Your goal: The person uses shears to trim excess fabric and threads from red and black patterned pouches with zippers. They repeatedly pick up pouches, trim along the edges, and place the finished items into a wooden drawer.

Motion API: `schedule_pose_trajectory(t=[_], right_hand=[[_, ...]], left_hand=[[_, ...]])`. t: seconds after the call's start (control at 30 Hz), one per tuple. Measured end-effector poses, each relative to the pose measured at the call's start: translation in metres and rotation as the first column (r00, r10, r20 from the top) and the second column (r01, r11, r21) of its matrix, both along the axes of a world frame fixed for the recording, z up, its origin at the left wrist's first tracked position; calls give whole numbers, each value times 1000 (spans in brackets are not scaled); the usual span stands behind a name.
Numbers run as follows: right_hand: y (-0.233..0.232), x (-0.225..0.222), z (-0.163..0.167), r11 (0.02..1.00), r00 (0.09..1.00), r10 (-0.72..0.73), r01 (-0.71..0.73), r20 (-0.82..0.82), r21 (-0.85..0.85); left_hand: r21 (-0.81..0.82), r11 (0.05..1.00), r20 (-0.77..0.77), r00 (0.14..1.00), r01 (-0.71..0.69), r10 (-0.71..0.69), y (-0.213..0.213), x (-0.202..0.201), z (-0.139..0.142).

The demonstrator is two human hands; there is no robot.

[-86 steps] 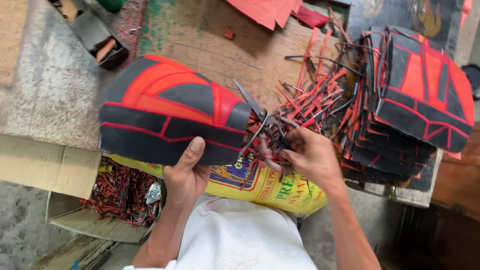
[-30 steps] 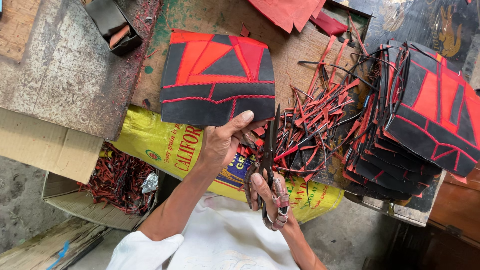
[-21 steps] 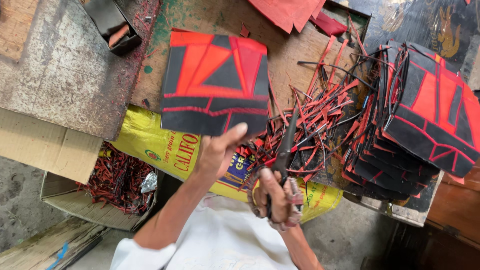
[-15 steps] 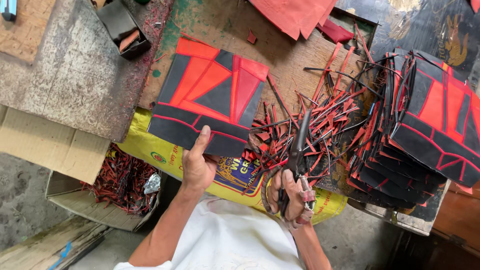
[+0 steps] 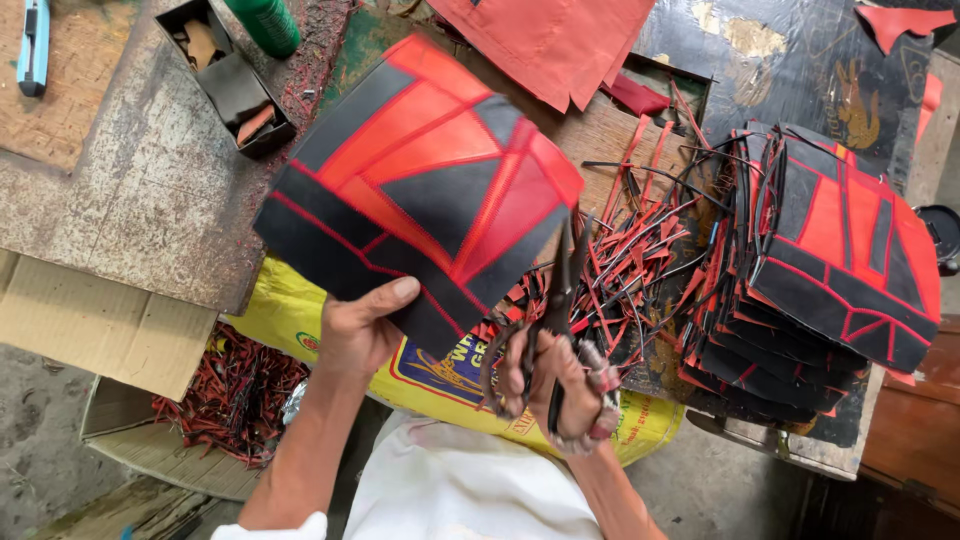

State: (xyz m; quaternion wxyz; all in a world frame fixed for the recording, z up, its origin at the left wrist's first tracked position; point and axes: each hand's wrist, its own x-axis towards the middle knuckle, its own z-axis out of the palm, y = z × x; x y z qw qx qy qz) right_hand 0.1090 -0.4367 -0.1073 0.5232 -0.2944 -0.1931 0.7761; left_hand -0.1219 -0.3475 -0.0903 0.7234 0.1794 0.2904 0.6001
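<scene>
Stitched panel (image 5: 425,185) of black and red patches, smooth and slightly glossy, four-sided with red seam lines, held up tilted above the worktable (image 5: 150,190). Pinched at its lower edge by the left hand (image 5: 360,330), thumb pressed flat on the black border, fingers hidden behind the sheet. Just right of it, scissors (image 5: 555,330) of dark worn metal, blades pointing up and touching the panel's lower right edge, gripped by the right hand (image 5: 560,385) with fingers through the loops (one loop wrapped in something reddish, hard to make out). Behind the blades, a tangle of thin black and red offcut strips (image 5: 640,270). Further right, a slumped stack of similar panels (image 5: 830,270), edges fanned, lowest layers lost in shadow. Underneath the hands, a yellow printed sack (image 5: 300,320), crinkled, partly covered by the arms. Lower left, a cardboard box (image 5: 90,310) with more red scraps (image 5: 230,385) inside, cut off by its flap. Upper left, a small dark tray (image 5: 230,70) and a green bottle (image 5: 265,22), top cropped out. Plain red sheets (image 5: 550,40) along the top edge.
</scene>
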Motion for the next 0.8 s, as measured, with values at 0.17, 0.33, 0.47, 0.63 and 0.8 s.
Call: schedule_pose_trajectory(t=[0.17, 0.33, 0.47, 0.63, 0.8], right_hand=[[32, -3, 4, 956, 957, -282, 286, -63, 66], [45, -25, -5, 854, 853, -506, 516, 128, -59], [53, -36, -16, 842, 855, -518, 515, 25, -159], [62, -45, -13, 804, 833, -553, 525, -27, -278], [68, -60, 12, 856, 866, -501, 494, -3, -153]], left_hand=[[48, 985, -18, 986, 168, -168, 18, -16, 4], [-55, 977, -72, 975, 206, -209, 34, -26, -17], [-126, 957, -137, 951, 261, -277, 36, -33, -25], [60, 953, 447, 845, 298, -293, 8, -36, -26], [263, 952, -50, 987, 160, -152, -34, 33, -48]])
